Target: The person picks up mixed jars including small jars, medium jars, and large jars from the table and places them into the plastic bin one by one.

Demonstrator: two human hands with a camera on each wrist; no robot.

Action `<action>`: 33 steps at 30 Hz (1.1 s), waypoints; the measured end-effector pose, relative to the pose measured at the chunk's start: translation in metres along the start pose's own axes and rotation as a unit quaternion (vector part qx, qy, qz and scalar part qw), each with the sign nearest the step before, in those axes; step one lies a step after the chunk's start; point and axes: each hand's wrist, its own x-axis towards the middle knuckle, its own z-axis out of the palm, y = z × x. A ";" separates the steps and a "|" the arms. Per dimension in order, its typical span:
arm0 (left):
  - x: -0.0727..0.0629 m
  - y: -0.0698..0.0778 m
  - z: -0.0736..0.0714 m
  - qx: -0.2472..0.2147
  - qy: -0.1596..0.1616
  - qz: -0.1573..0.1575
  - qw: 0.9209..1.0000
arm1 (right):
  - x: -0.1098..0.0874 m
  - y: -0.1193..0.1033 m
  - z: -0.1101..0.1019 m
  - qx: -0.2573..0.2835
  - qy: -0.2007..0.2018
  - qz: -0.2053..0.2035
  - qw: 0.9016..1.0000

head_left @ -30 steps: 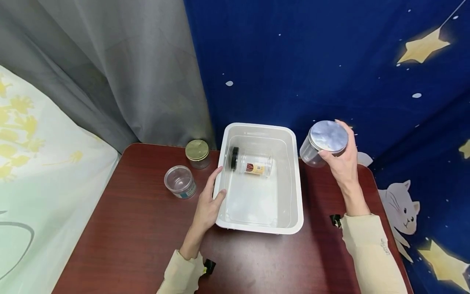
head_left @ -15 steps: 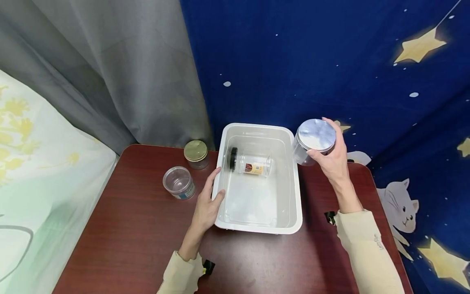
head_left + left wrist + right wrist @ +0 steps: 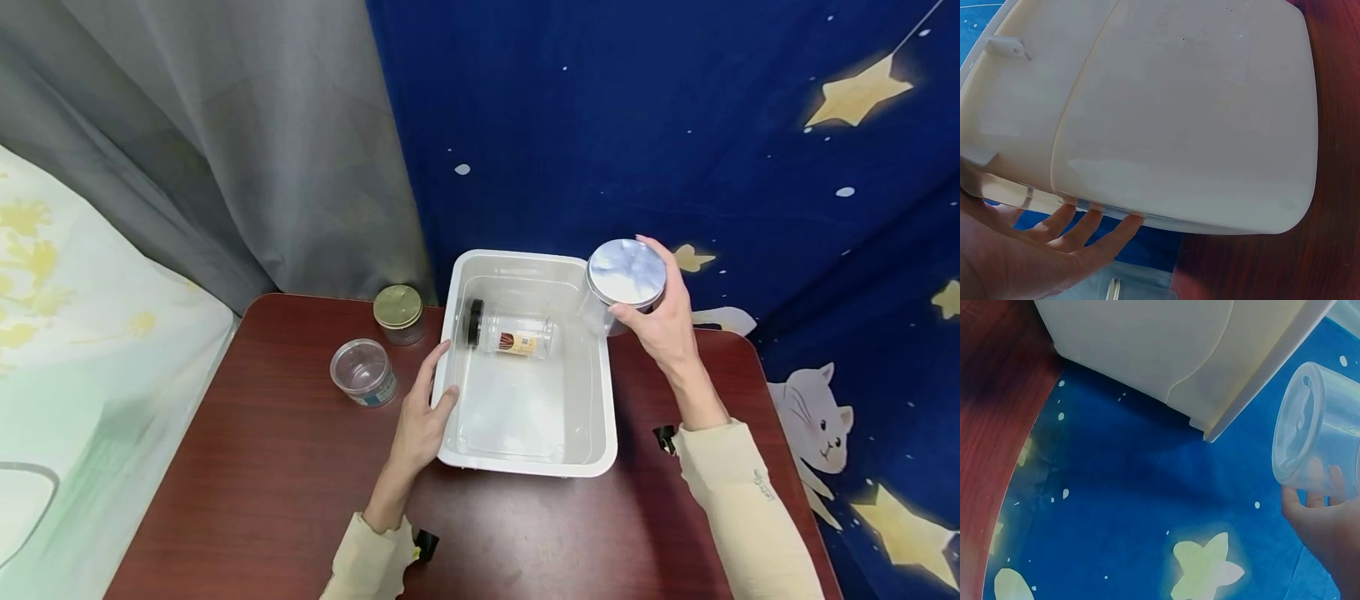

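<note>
My right hand (image 3: 663,321) grips a clear plastic jar with a silver lid (image 3: 627,272), thumb and fingers spread around its upper part. The jar is held up over the far right rim of a white plastic bin (image 3: 609,417); the right wrist view shows the clear base of this jar (image 3: 1300,425). On the bin's left side my left hand (image 3: 422,421) holds the rim, thumb over the edge and fingers against the outer wall, which the left wrist view shows from outside. Inside the bin a clear jar with a black lid (image 3: 517,335) lies on its side.
Left of the bin, a jar with a gold-coloured lid (image 3: 399,313) and a clear jar (image 3: 363,372) stand on the dark red table (image 3: 300,483). Behind the table hang a grey curtain (image 3: 300,167) and a blue curtain with stars (image 3: 525,125).
My right hand has carried the silver-lidded jar leftward, from beside the bin to over its right rim. The left hand stays on the bin.
</note>
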 end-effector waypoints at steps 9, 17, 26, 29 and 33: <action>0.002 -0.002 0.001 -0.003 -0.006 0.006 1.000 | 0.004 -0.007 0.012 -0.032 -0.027 0.022 0.999; 0.002 0.000 0.003 -0.001 -0.010 0.007 1.000 | 0.006 -0.037 0.029 -0.067 -0.068 0.007 0.995; 0.000 0.000 0.000 0.001 -0.003 0.007 1.000 | 0.006 -0.044 0.041 -0.080 -0.108 0.006 0.991; 0.000 -0.001 -0.001 0.002 -0.003 0.012 1.000 | 0.008 -0.040 0.043 -0.096 -0.113 0.009 0.989; 0.000 -0.001 -0.002 0.010 -0.003 0.012 1.000 | 0.009 -0.021 0.044 -0.113 -0.121 0.012 0.986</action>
